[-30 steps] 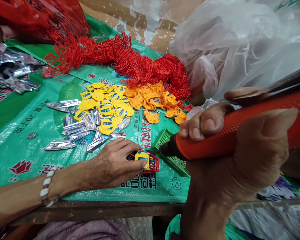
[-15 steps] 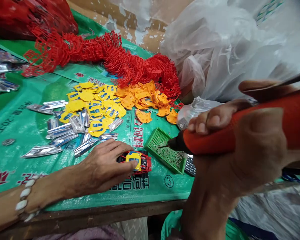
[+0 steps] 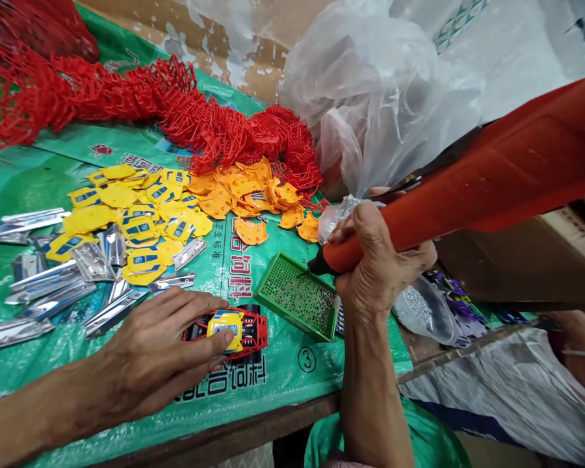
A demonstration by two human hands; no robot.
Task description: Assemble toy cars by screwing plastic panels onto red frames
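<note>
My left hand (image 3: 175,351) grips a small toy car (image 3: 246,331) with a red frame and a yellow top plate, holding it down on the green sheet. Its thumb lies on the yellow plate, and the car's rear end is partly covered by the fingers. In my right hand (image 3: 377,260) is a red electric screwdriver (image 3: 492,175), fingers wrapped round its front end. The screwdriver's dark nose and thin bit point down into a green perforated tray (image 3: 292,292) of small screws. Whether a screw sits on the bit is too small to tell.
Yellow plates (image 3: 141,227), orange curved pieces (image 3: 248,195) and silver strips (image 3: 58,286) lie in piles behind my left hand. Red plastic frames (image 3: 175,110) stretch along the back. A clear plastic bag (image 3: 370,84) stands behind the tray. Right of my wrist sits a bowl (image 3: 424,312) of small metal parts.
My right hand and the screwdriver have swung away from the camera, with the bit still over the screw tray. The view has shifted right. My left hand stays on the toy car.
</note>
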